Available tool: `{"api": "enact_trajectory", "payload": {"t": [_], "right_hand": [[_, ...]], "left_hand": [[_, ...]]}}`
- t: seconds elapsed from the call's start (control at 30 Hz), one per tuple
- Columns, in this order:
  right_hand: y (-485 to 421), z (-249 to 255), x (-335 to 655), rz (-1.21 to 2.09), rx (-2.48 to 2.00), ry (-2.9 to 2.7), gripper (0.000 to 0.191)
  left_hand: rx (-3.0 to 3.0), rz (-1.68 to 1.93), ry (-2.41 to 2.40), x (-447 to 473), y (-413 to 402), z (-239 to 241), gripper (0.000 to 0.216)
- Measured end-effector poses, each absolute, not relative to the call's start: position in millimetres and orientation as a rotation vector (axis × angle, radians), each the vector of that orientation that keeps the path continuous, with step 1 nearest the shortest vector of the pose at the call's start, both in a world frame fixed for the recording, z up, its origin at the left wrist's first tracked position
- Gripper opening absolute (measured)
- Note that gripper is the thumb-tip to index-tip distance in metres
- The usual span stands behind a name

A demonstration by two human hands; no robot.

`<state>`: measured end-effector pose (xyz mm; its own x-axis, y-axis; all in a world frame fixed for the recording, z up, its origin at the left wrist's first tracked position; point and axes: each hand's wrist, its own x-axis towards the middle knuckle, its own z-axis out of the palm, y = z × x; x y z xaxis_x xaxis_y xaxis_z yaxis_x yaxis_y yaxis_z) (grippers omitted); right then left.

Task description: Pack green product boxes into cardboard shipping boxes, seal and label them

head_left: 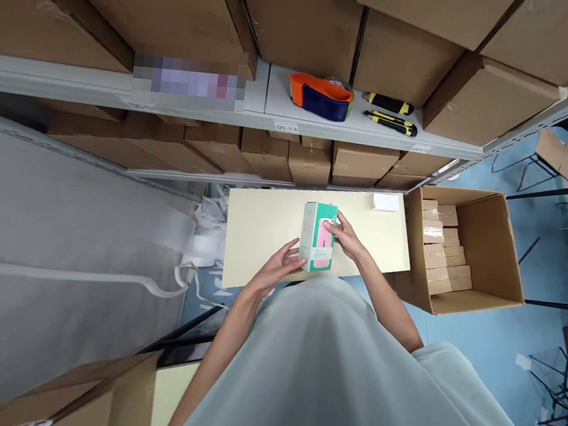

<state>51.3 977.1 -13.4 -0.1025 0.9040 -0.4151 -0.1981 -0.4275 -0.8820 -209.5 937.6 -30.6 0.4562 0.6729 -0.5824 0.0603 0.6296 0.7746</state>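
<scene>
Two hands meet at one green box (323,240), which is above the middle of the bench (263,224), just between them, its long axis running from near to far. The right hand (346,236) is closed on its right edge, with the thumb on the printed front. The left hand (281,265) is loosely open, its fingertips at the near left edge; whether it bears weight, I cannot tell. Nothing stands between hands and box. At the far right of the bench lies a white box (385,203); beside it, on the right, an open carton (494,247) holds small brown boxes (433,256). At the far side, a shelf (278,102) limits the space.
</scene>
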Motion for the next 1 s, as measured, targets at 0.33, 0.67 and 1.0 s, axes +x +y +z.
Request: {"api": "enact_trajectory", "payload": {"t": [0.33,0.67,1.0], "right_hand": [[978,-23,52,1.419,-1.450,-0.838,0.095],[978,-7,71,1.426,-1.479,-1.033,0.092],[978,-14,69,1.590,-1.360,-1.027,0.082]], "left_hand": [[1.033,0.556,1.116,-186,946,-26,0.095],[0.800,0.462,1.029,-193,938,-12,0.109],[0.819,0.428,1.011,-186,943,-12,0.128]]}}
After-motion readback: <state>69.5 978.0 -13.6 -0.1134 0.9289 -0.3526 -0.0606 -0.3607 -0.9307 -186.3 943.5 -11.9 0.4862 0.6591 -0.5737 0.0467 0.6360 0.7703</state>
